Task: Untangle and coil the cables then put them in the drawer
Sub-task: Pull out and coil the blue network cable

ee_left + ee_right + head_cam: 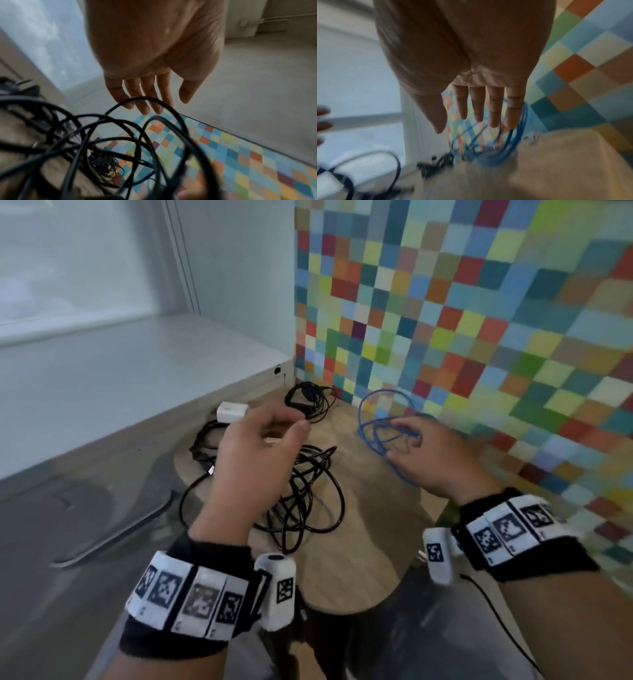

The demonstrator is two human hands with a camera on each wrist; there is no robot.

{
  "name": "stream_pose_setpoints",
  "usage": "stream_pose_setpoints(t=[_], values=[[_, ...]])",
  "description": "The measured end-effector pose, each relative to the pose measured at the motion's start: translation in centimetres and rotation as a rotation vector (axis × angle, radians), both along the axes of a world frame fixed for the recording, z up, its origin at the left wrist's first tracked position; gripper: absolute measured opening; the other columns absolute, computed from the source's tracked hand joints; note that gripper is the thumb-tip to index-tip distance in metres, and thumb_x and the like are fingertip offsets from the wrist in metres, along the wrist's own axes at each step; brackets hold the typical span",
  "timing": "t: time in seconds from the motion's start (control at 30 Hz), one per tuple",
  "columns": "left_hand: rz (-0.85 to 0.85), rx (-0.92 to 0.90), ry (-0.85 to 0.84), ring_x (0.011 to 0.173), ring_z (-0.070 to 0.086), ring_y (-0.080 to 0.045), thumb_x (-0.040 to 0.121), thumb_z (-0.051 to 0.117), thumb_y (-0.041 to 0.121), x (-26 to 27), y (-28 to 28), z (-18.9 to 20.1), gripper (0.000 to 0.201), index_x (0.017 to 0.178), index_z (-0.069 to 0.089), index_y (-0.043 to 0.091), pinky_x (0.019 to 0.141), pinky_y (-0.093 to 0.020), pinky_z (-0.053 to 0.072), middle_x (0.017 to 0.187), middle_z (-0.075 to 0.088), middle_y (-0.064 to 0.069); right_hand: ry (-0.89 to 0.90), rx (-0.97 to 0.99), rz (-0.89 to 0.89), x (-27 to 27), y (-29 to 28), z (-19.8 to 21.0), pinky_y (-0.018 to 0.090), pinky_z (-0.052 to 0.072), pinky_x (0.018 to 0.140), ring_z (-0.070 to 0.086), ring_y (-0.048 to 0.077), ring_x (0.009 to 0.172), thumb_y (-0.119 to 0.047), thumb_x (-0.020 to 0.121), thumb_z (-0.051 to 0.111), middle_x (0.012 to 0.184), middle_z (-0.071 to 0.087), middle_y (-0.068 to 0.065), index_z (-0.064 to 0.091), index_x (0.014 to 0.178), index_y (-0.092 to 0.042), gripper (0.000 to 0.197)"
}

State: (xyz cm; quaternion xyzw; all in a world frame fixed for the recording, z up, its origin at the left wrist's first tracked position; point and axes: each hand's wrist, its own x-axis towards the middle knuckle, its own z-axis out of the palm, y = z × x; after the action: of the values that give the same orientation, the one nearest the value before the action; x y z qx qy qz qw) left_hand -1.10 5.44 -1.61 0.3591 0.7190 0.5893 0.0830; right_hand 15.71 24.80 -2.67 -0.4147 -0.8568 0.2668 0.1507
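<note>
Wooden table (359,542), checkered wall (479,320), tangled black cables (308,491), blue cable (380,419)

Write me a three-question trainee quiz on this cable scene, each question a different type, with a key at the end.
1. True or false: the left hand grips a black cable.
2. Multiple choice: which cable lies nearest the right hand? A) blue cable B) black cable C) a red cable
3. Fill in: the cables lie on a round wooden ____.

Key: 1. false, the left hand hovers open above the tangle; 2. A, the right hand's fingers reach into the blue loops; 3. table.
</note>
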Motion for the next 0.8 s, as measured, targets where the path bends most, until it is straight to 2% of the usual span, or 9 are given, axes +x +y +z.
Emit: stream_pose_setpoints(t=[0.1, 0.17, 0.27, 0.33, 0.4, 0.5, 0.6, 0.67, 0.8], values=[[-0.039, 0.035, -0.041, 0.094, 0.070, -0.005, 0.094, 0.071, 0.027, 0.6, -0.3, -0.8, 0.009, 0.094, 0.076, 0.035, 0.092, -0.038, 0.057, 0.091, 0.075, 0.015, -0.233, 0.000, 0.104, -1.2, 0.1, -1.1, 0.042, 0.043, 0.113, 0.048, 0.028, 0.142, -0.037, 0.088, 0.078, 0.161, 0.043, 0.003, 0.029, 0.160, -0.032, 0.087], [-0.041, 0.063, -0.062, 0.098, 0.070, -0.010, 0.094, 0.071, 0.025, 0.8, -0.6, -0.9, 0.010, 0.093, 0.077, 0.034, 0.097, -0.046, 0.055, 0.095, 0.076, 0.014, -0.302, 0.042, 0.117, -1.5, 0.4, -1.2, 0.043, 0.049, 0.107, 0.056, 0.029, 0.132, -0.035, 0.087, 0.077, 0.153, 0.052, 0.005, 0.031, 0.158, -0.034, 0.084], [-0.049, 0.097, -0.101, 0.102, 0.070, -0.012, 0.094, 0.072, 0.025, 1.4, -1.3, -0.8, 0.012, 0.093, 0.077, 0.036, 0.100, -0.049, 0.054, 0.097, 0.076, 0.013, -0.445, 0.087, 0.207, -1.5, 0.1, -0.6, 0.039, 0.056, 0.086, 0.065, 0.024, 0.100, -0.022, 0.090, 0.073, 0.114, 0.071, 0.001, 0.069, 0.119, -0.028, 0.030], [-0.067, 0.129, -0.091, 0.095, 0.071, -0.016, 0.094, 0.071, 0.024, 1.9, -1.8, -0.7, 0.014, 0.092, 0.077, 0.037, 0.095, -0.049, 0.056, 0.092, 0.076, 0.010, -0.428, 0.090, 0.228, -1.2, -0.6, 0.0, 0.037, 0.052, 0.073, 0.066, 0.026, 0.084, -0.018, 0.091, 0.072, 0.086, 0.070, 0.004, 0.073, 0.087, -0.016, 0.004], [-0.075, 0.154, -0.045, 0.086, 0.070, -0.017, 0.094, 0.071, 0.023, 2.3, -2.1, -0.7, 0.014, 0.089, 0.076, 0.035, 0.086, -0.041, 0.058, 0.086, 0.075, 0.010, -0.265, 0.052, 0.216, -0.8, -1.5, 0.9, 0.036, 0.051, 0.070, 0.065, 0.021, 0.074, -0.020, 0.092, 0.074, 0.074, 0.068, 0.000, 0.073, 0.076, -0.017, 0.017], [-0.087, 0.108, 0.047, 0.082, 0.068, 0.000, 0.093, 0.072, 0.024, 2.9, -2.2, -0.8, 0.014, 0.085, 0.075, 0.035, 0.077, -0.018, 0.051, 0.083, 0.073, 0.020, 0.160, -0.050, 0.163, -0.1, -4.5, 2.9, 0.025, 0.050, 0.068, 0.066, 0.004, 0.074, -0.022, 0.092, 0.078, 0.074, 0.072, -0.014, 0.081, 0.088, -0.029, 0.009], [-0.138, 0.060, 0.130, 0.087, 0.068, 0.000, 0.094, 0.069, 0.040, 3.4, -2.1, -0.9, 0.007, 0.089, 0.075, 0.040, 0.079, -0.024, 0.052, 0.087, 0.073, 0.021, 0.491, -0.082, 0.184, 0.2, -8.5, 4.5, 0.022, 0.052, 0.056, 0.066, 0.007, 0.063, -0.024, 0.086, 0.083, 0.067, 0.072, -0.012, 0.081, 0.084, -0.032, 0.008], [-0.194, 0.070, 0.138, 0.091, 0.069, -0.003, 0.092, 0.061, 0.052, 3.8, -2.3, -0.8, 0.021, 0.095, 0.076, 0.038, 0.080, -0.031, 0.053, 0.091, 0.074, 0.019, 0.652, -0.124, 0.191, 0.0, -10.7, 4.7, 0.023, 0.051, 0.054, 0.066, 0.010, 0.060, -0.023, 0.083, 0.086, 0.066, 0.072, -0.003, 0.080, 0.082, -0.029, 0.008], [-0.250, 0.168, 0.062, 0.089, 0.072, -0.009, 0.094, 0.066, 0.039, 4.2, -3.2, -0.3, 0.015, 0.099, 0.076, 0.028, 0.078, -0.028, 0.055, 0.091, 0.076, 0.013, 0.884, -0.384, 0.184, -0.7, -13.0, 4.1, 0.030, 0.056, 0.058, 0.077, 0.022, 0.076, -0.023, 0.087, 0.078, 0.083, 0.080, 0.002, 0.082, 0.087, -0.024, 0.003]])
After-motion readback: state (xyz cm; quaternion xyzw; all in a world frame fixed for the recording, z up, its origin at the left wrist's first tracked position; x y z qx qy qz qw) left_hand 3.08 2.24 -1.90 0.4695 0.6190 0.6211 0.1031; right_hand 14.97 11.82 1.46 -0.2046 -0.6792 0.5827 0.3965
